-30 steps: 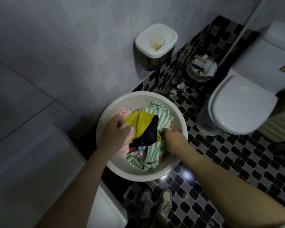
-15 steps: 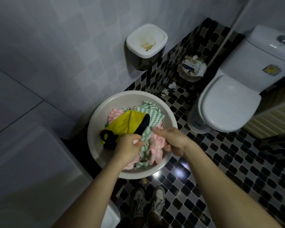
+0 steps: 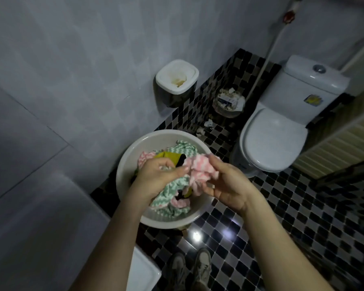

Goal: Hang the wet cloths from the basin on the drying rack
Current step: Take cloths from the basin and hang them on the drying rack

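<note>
Pink-and-white wavy-striped wet cloth (image 3: 200, 173), bunched just above the round pale plastic basin (image 3: 143, 143), is pinched by fingers of the right hand (image 3: 225, 185) while the left hand (image 3: 156, 179) grips a green-and-white cloth (image 3: 170, 193); it is best teased free singly, then shaken flat; the yellow sticker (image 3: 312, 100) on the toilet tank is unreadable.

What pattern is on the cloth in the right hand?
Pink-and-white zigzag cloth, seen best in the head view.

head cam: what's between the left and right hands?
A bunched pink-and-white cloth, pinched by the right hand and touching the left hand, above the basin. The left hand grips a green-and-white cloth. Head view.
</note>
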`<action>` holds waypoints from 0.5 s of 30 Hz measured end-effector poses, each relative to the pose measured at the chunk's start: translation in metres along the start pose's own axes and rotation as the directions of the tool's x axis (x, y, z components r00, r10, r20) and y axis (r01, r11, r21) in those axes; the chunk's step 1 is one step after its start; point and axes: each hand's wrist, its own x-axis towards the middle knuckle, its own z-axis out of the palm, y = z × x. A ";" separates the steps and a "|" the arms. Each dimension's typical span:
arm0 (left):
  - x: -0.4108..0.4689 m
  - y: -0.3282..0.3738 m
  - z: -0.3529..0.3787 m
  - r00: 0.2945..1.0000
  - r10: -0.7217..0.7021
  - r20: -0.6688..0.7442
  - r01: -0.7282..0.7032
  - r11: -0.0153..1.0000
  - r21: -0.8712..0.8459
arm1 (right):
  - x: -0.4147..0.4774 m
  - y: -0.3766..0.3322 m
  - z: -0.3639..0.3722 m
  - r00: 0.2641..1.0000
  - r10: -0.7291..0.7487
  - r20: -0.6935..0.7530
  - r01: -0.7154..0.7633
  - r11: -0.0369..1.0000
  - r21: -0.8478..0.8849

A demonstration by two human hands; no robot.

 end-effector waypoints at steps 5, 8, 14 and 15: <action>-0.018 0.020 0.020 0.990 -0.006 0.140 0.002 1.000 0.024 | -0.046 -0.002 0.009 0.993 -0.113 -0.035 0.107 0.983 -0.149; -0.028 0.031 0.031 0.979 -0.039 0.201 0.052 0.997 -0.057 | -0.077 -0.006 0.006 0.979 -0.197 -0.060 0.169 0.936 -0.309; -0.047 0.056 0.069 0.938 0.101 0.331 -0.136 0.987 0.084 | -0.144 -0.013 -0.014 0.934 -0.355 0.022 0.263 0.648 -0.715; -0.052 0.061 0.077 0.921 0.130 0.367 -0.185 0.976 0.118 | -0.155 -0.013 -0.019 0.924 -0.383 0.016 0.260 0.596 -0.760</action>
